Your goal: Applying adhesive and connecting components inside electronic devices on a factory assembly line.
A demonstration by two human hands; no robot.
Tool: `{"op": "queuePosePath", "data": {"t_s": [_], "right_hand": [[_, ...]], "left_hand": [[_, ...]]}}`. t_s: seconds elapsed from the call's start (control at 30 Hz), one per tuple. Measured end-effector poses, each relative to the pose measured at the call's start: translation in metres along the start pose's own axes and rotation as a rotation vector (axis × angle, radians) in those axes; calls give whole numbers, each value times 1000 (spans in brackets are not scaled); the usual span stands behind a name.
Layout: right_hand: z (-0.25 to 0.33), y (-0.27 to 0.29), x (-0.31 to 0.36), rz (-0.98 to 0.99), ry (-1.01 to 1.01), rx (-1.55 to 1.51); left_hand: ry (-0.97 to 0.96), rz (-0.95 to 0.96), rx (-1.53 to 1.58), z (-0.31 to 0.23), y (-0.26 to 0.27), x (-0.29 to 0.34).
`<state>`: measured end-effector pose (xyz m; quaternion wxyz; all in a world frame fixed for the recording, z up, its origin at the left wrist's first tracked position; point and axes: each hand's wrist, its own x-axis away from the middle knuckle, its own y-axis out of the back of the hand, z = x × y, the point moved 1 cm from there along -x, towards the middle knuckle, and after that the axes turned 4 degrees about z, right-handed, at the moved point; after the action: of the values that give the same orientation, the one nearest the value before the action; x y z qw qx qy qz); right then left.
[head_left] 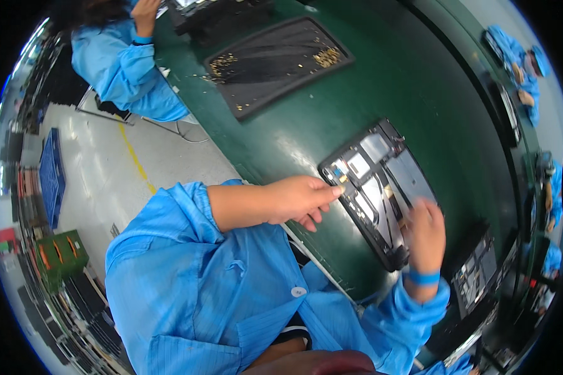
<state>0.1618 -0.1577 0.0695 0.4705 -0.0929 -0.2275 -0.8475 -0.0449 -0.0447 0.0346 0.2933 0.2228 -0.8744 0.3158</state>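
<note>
Fingers of the left hand [299, 199] and right hand [426, 236] are working around an opened device [372, 206]!
Far left, a blue-sleeved co-worker [128, 69] is showing beside the green table [431, 94]; next along, a black tray [269, 81] is holding loose brass-coloured pieces [327, 57]. Now the left thumb is sitting at the device's left edge; whether these fingers are standing apart or pinching something, I cannot tell. That device is lying on the table, the right hand blurring over its near right side, fingers too smeared to tell. Near right, another unit [475, 275] is lying.
</note>
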Motion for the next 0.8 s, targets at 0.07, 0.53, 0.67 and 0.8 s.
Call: {"op": "queuePosePath", "data": {"t_s": [0.07, 0.53, 0.67, 0.8], "right_hand": [[-23, 37, 31, -256, -86, 37], [-76, 132, 91, -708, -482, 851], [-161, 201, 60, -544, -475, 853], [-160, 190, 61, -725, -538, 828]], "left_hand": [[29, 80, 109, 3, 5, 0], [45, 248, 111, 1, 9, -9], [58, 231, 119, -1, 10, -6], [82, 253, 95, -2, 3, -2]]}}
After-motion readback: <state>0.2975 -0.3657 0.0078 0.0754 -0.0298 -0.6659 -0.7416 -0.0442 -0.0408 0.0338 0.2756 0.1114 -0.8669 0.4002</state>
